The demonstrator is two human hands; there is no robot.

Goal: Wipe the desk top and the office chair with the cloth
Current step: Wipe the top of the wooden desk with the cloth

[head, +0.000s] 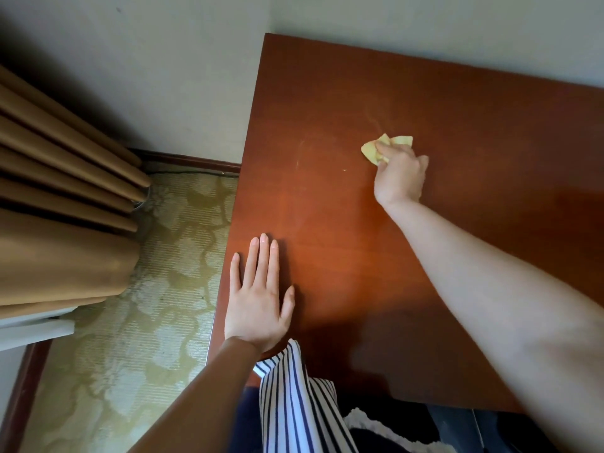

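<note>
One worktop (441, 256): flat glossy red-brown wood, square corner at upper centre. One cloth (385, 147), yellow, crumpled, upper centre-right, bunched under right hand (400, 176), grip curled round it. Left hand (258, 302) flat on the left edge, fingers straight, spread slightly. Tan pleated curtain (65, 207) on left, patterned carpet (157, 289) below.

A plain pale wall (183, 76) is at the far side. Brown curtains (65, 191) hang on the left. The green and cream carpet (147, 305) meets a dark wood strip (196, 160) under the wall.
</note>
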